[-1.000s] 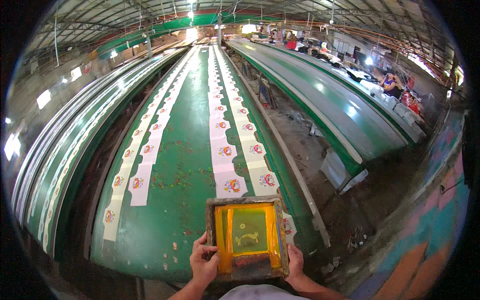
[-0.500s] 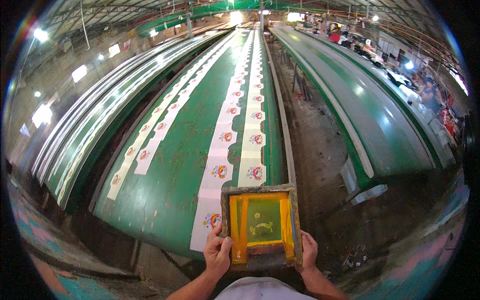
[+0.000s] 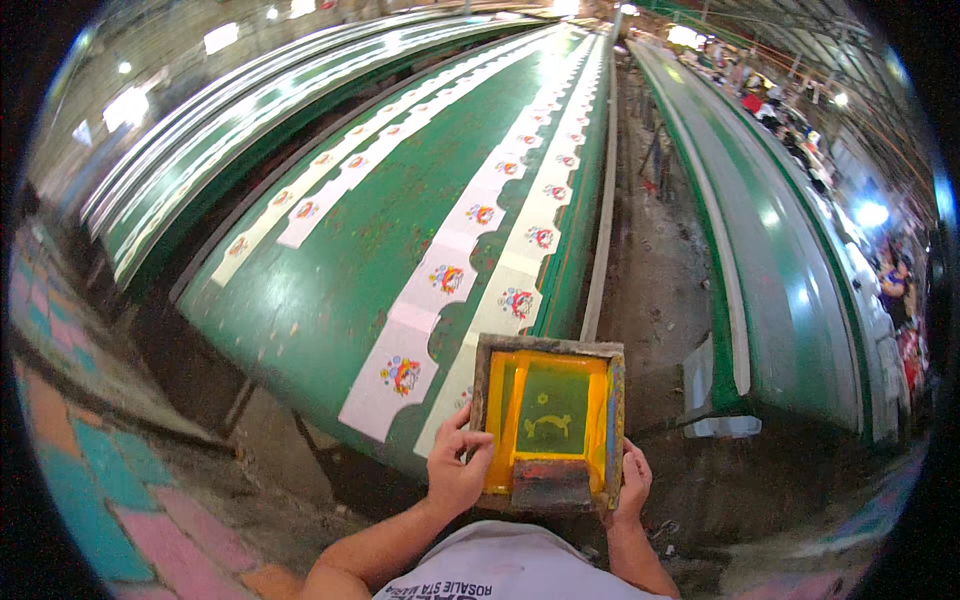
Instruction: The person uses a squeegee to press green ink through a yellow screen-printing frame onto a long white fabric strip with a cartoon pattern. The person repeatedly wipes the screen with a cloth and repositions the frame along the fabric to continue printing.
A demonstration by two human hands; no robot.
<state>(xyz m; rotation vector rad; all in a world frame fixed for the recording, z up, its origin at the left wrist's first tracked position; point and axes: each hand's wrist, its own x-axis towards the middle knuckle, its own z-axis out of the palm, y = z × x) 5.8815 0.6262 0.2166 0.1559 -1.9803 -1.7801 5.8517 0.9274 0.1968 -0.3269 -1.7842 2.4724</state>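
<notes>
My left hand (image 3: 459, 468) is closed on the left side of a wooden screen printing frame (image 3: 550, 347), and my right hand (image 3: 631, 487) grips its right side. I hold the frame in front of my body, over the near right corner of the long green table. Orange-yellow tape borders its greenish mesh (image 3: 560, 390), which carries a small pale design. A dark flat block (image 3: 551, 484), possibly a squeegee, lies at the frame's near edge. Pink cloth pieces (image 3: 385, 397) and cream cloth pieces (image 3: 497, 332) printed with colourful figures lie in rows just beyond it.
The green printing table (image 3: 300, 340) stretches far ahead, with two more cloth rows (image 3: 262, 228) on its left. Another table (image 3: 205, 165) runs along the left. To the right, past a dark floor aisle (image 3: 655, 270), stands a long grey-green table (image 3: 790, 270). Clutter lines the far right.
My view has turned and tilted, so the tables sit differently in the picture. The screen printing frame appears higher and slightly further right, still between both hands.
</notes>
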